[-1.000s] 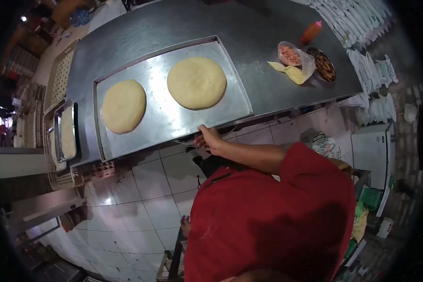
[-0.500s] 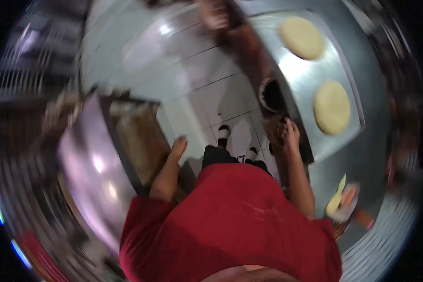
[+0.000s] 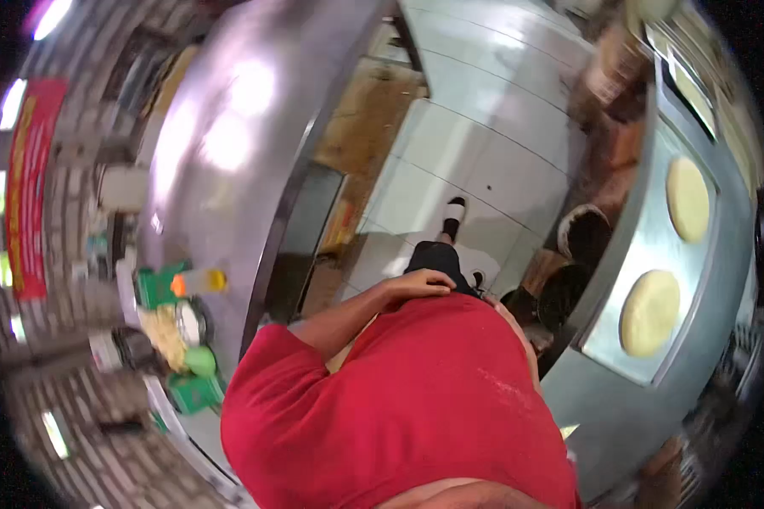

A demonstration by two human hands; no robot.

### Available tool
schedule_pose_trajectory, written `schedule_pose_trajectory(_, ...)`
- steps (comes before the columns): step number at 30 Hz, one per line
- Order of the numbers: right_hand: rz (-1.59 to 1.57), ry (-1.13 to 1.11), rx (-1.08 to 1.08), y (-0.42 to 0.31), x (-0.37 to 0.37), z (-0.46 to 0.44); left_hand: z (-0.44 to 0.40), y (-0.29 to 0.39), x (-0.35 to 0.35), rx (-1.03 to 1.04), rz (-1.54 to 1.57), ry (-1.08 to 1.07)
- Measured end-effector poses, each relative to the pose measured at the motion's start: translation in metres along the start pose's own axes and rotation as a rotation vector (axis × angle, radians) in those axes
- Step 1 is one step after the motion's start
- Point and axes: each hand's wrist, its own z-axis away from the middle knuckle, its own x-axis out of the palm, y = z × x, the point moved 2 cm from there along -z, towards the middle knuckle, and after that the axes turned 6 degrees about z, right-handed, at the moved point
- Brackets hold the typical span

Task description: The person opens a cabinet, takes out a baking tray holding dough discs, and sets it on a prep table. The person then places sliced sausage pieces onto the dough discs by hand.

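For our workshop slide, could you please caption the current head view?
Two pale dough rounds lie on a metal tray, the wearer's left hand near the red shirt's hem.

Left hand (image 3: 424,282), earlier out aside, now at the red shirt (image 3: 407,390)

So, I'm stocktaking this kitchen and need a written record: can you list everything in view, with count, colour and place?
Dough rounds: two, pale yellow, on the tray
Tray: one, silver, on right table
Right table: one, grey metal
Left table: one, grey metal
Bottle: one, yellowish, orange tip, lower left
Green boxes: at least two, green, near the bottle
Round container: one, dark, pale rim, beside right table
Banner: one, red, far left
Floor tiles: several, white, between tables
Smaller clutter: too unclear to count
Shirt: one, red, worn
Left hand: one, on shirt
Right hand: one, mostly hidden
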Motion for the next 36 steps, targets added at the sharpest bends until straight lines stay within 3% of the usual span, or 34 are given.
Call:
schedule_pose_trajectory(3, 0.092, -0.046, 0.009, 0.016, -0.016, -0.017, 0.031, 0.030, 0.004, 0.045, 0.330, 0.193)
schedule_pose_trajectory(8, 0.141, 0.004, -0.149, 0.072, -0.065, -0.083, 0.058, 0.003, 0.003, 0.096, 0.244, 0.353)
schedule_pose_trajectory(12, 0.257, -0.044, -0.080, 0.071, -0.104, -0.078, 0.024, -0.062, 0.002, 0.067, 0.278, 0.454)
schedule_pose_trajectory(15, 0.268, -0.104, 0.007, 0.091, -0.092, -0.080, 0.015, -0.084, 0.009, -0.222, 0.307, 0.530)
schedule_pose_trajectory(17, 0.376, -0.199, -0.031, 0.110, -0.105, -0.087, 0.022, -0.085, 0.006, -0.153, 0.462, 0.319)
schedule_pose_trajectory(20, 0.828, -0.469, -0.468, 0.143, -0.119, -0.116, 0.049, -0.046, -0.002, -0.300, 0.504, 0.199)
schedule_pose_trajectory(23, 0.427, -0.217, -0.241, 0.087, -0.076, -0.069, 0.056, -0.037, -0.032, -0.337, 0.320, 0.085)
schedule_pose_trajectory(27, 0.597, -0.013, -0.336, 0.063, -0.080, -0.047, 0.035, -0.046, -0.098, -0.326, 0.211, -0.028)
schedule_pose_trajectory(28, 0.483, 0.048, -0.163, 0.052, -0.077, -0.035, 0.030, -0.020, -0.109, -0.366, 0.196, -0.027)
schedule_pose_trajectory(30, 0.231, 0.160, 0.166, 0.025, -0.072, -0.008, 0.030, 0.111, -0.099, -0.508, 0.163, 0.035)
schedule_pose_trajectory(31, 0.186, 0.194, 0.155, 0.012, -0.067, 0.006, 0.028, 0.161, -0.098, -0.549, 0.132, 0.038)
schedule_pose_trajectory(34, -0.069, 0.305, 0.084, -0.001, -0.064, 0.044, -0.023, 0.157, -0.174, -0.286, -0.112, -0.297)
schedule_pose_trajectory(36, -0.205, 0.470, -0.040, 0.021, -0.068, 0.045, -0.059, 0.197, -0.188, -0.179, -0.240, -0.535)
